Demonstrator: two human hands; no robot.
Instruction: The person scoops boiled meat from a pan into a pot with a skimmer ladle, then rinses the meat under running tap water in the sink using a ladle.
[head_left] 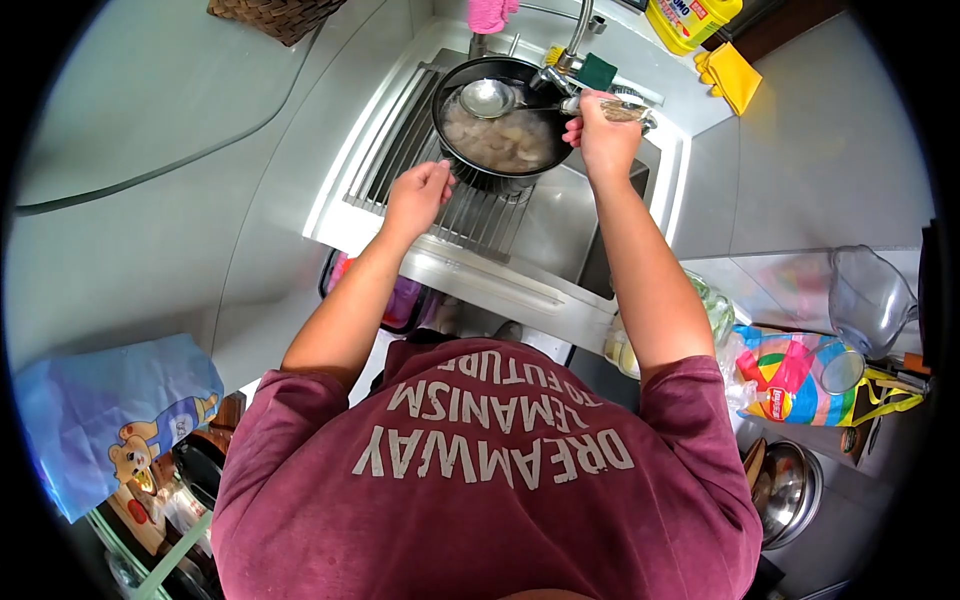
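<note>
A dark pot point(443, 132) stands over the sink, holding cloudy liquid and pale chunks of food point(500, 145). My right hand point(606, 135) is closed around the handle of a metal ladle point(487, 98). The ladle's round bowl is over the left part of the pot, with liquid in or around it. My left hand point(418, 198) is curled closed at the pot's lower left side, close to the rim. Whatever its fingers hold, if anything, is hidden.
A slatted metal rack point(470, 222) lies across the sink point(565, 225). Behind the pot rises a faucet point(578, 40), with a green sponge point(597, 73) beside it. Yellow gloves point(735, 78) and a yellow bottle point(690, 22) are at back right. A clear pitcher point(868, 300) stands at right.
</note>
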